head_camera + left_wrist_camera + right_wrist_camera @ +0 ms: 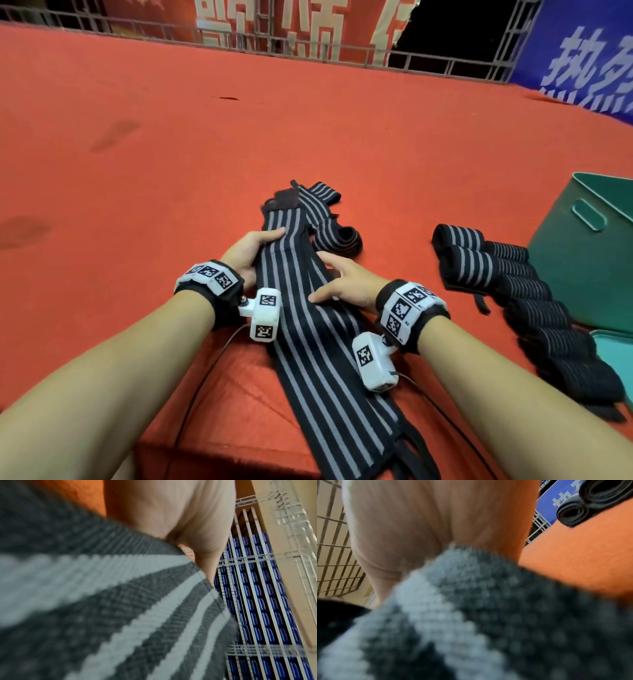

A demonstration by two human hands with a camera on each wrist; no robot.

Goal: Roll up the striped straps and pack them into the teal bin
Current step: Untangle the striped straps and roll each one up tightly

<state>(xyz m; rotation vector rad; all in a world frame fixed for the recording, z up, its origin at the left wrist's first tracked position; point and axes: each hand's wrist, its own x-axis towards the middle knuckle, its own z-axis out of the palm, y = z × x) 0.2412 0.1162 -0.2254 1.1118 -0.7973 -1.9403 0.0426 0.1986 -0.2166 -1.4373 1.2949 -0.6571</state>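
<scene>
From the head view, your left hand [247, 255] grips the strap's [301, 308] left edge, thumb on top; your right hand [346, 282] rests on it, fingers straight. The strap lies along the red surface [171, 144]. Rolls [486, 263] sit beside the bin [589, 246]. Both wrist views show blurred strap [120, 615] [488, 622] under each palm.
</scene>
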